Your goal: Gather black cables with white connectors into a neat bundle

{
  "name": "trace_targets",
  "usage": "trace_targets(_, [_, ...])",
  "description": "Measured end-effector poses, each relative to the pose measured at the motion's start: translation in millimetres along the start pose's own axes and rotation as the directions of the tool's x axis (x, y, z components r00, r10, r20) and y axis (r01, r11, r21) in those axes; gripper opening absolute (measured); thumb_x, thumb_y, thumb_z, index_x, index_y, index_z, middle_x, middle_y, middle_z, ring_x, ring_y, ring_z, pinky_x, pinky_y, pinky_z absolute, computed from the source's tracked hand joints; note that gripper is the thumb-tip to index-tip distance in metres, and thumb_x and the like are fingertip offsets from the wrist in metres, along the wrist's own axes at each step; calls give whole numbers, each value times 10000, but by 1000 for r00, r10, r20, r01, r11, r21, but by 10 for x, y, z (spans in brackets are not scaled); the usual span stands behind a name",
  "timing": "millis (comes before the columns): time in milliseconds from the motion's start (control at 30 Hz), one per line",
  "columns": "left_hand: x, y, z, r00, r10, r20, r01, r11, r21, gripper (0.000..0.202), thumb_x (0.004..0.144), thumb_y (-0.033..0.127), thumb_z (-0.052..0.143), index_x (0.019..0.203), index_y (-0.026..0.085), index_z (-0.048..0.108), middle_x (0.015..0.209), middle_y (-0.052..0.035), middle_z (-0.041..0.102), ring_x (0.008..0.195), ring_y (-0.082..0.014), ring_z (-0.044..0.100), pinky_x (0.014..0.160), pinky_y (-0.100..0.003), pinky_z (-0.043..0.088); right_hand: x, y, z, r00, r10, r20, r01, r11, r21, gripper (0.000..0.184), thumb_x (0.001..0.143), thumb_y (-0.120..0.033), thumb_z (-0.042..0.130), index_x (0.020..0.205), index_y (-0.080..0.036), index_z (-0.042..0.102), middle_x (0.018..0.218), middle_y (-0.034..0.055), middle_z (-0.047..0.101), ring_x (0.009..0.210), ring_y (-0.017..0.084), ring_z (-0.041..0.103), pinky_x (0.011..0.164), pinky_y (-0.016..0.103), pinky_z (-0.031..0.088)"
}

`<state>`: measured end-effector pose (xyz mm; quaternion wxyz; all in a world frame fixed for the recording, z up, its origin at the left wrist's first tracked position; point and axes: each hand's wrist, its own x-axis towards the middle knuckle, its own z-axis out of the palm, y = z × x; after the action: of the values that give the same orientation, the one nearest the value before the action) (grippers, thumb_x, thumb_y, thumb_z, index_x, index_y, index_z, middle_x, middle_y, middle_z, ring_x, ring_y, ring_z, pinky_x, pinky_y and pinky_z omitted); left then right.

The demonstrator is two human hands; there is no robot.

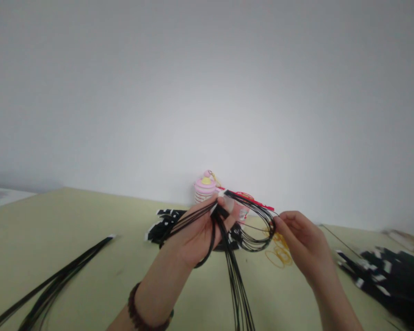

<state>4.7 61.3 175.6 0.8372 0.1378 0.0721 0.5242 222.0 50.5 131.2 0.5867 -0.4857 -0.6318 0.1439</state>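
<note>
My left hand [198, 236], with a dark beaded bracelet on the wrist, is closed around a bundle of thin black wires [239, 287]. White tips or tags show among the wires near the fingers. Part of the bundle hangs down towards me, and another part bends into a loop [257, 247] to the right. At that loop's right side my right hand [305, 243] pinches a single thin dark wire between thumb and forefinger; its other fingers are curled. Yellow rubber bands [279, 253] lie on the table just behind and below the loop.
More black wires with a white tip [79, 259] lie at the left on the pale table [131, 294]. Black bundles with white ends sit behind my left hand [162, 225] and in a blurred pile [393, 276] at right. A pink lidded cup [204, 187] stands by the wall.
</note>
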Motion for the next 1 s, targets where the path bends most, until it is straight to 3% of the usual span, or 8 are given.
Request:
trace_targets(100, [31, -15, 9, 991, 112, -77, -113, 994, -2, 224, 885, 46, 384, 764, 86, 568, 674, -35, 578, 616, -91, 620, 725, -299, 597, 4, -2, 2, 999, -19, -27, 18, 999, -43, 300, 707, -446, 689, 754, -164, 597, 660, 59, 665, 563, 157, 630, 488, 231, 488])
trace_targets(300, [12, -45, 6, 966, 240, -98, -229, 967, 113, 127, 855, 30, 452, 821, 97, 554, 667, -3, 564, 579, -73, 592, 813, -389, 577, -150, -268, 95, 960, -114, -255, 69, 981, -180, 224, 731, -390, 674, 732, -183, 590, 629, 7, 589, 532, 116, 550, 460, 207, 427])
trace_targets(333, [8, -46, 4, 965, 246, -90, -235, 965, 119, 122, 854, 32, 456, 836, 98, 557, 671, -1, 567, 580, -72, 590, 828, -400, 570, -193, -334, 144, 960, -140, -242, 91, 975, -203, 200, 752, -369, 656, 716, -185, 588, 608, -4, 567, 527, 108, 530, 462, 205, 414])
trace_targets(400, [5, -47, 2, 965, 251, -71, -241, 962, 125, 113, 854, 43, 468, 849, 105, 563, 676, 4, 573, 587, -74, 591, 846, -414, 561, -274, -449, 267, 975, -195, -108, 170, 963, -210, 171, 791, -324, 613, 691, -186, 602, 579, -14, 558, 515, 99, 513, 464, 201, 400])
trace_targets(467, [9, -50, 2, 969, 241, -54, -232, 964, 133, 99, 850, 54, 482, 826, 112, 558, 665, 8, 568, 595, -78, 591, 859, -430, 552, -333, -521, 400, 970, -238, 42, 242, 956, -169, 154, 817, -280, 579, 705, -189, 634, 606, -9, 601, 531, 99, 538, 475, 199, 408])
trace_targets(533, [13, -58, 2, 978, 206, -44, -198, 970, 139, 99, 846, 58, 490, 786, 116, 544, 647, 7, 558, 596, -85, 587, 863, -443, 547, -363, -545, 510, 960, -258, 111, 271, 955, -123, 129, 824, -244, 564, 746, -197, 655, 662, -6, 639, 572, 101, 566, 495, 196, 421])
trace_targets(767, [-13, -83, -23, 990, 101, 95, -117, 978, 173, 119, 861, 81, 463, 778, 110, 543, 700, -19, 573, 668, -101, 599, 890, -464, 524, -352, -539, 576, 955, -227, 190, 248, 964, -100, 173, 846, -223, 523, 708, -184, 619, 661, -12, 625, 581, 98, 541, 539, 211, 406])
trace_targets(1000, [-28, -88, 7, 991, 119, 59, -129, 967, 220, 105, 845, 89, 494, 759, 110, 550, 695, -19, 565, 668, -107, 599, 883, -449, 525, -336, -547, 519, 954, -249, 167, 276, 946, -167, 163, 851, -213, 517, 715, -187, 604, 649, -21, 615, 566, 95, 521, 525, 208, 385])
